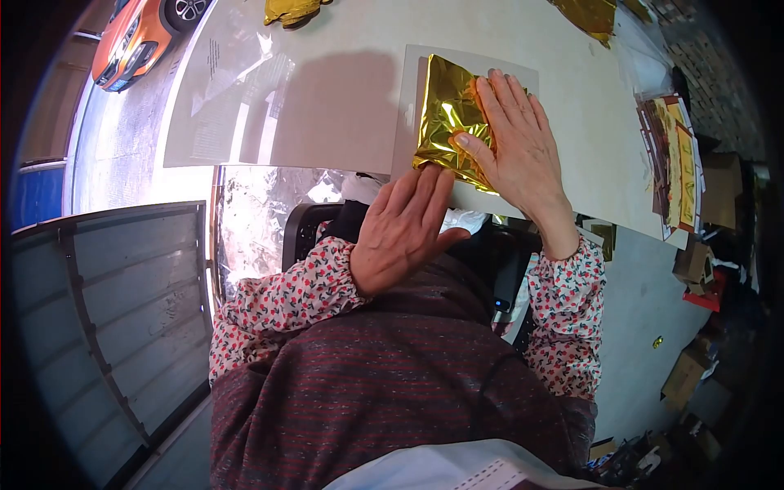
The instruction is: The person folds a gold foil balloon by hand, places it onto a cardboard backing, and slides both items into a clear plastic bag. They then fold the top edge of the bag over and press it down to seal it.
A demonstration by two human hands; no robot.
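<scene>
Got gold foil packet (pixel 445 110) lying on pale sheet (pixel 409 98), close to near edge of table (pixel 592 151). Looks super light, floppy, probably slick and easy to crease or rip; would take by edges, not pinch middle. Resting flat on it with right hand (pixel 520 147), unclenched, grasping nothing. Holding left hand (pixel 402 224) straight-fingered and loose at near edge, can't tell if touching. Smooth table, glary at left. Can see orange car (pixel 135 41) far left, cardboard boxes (pixel 723 189) at right, kinda cluttered tbh.

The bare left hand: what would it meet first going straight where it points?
Probably the shiny gold rectangular foil piece; its near edge lies by the fingertips of the left hand, though contact is hard to judge.
</scene>
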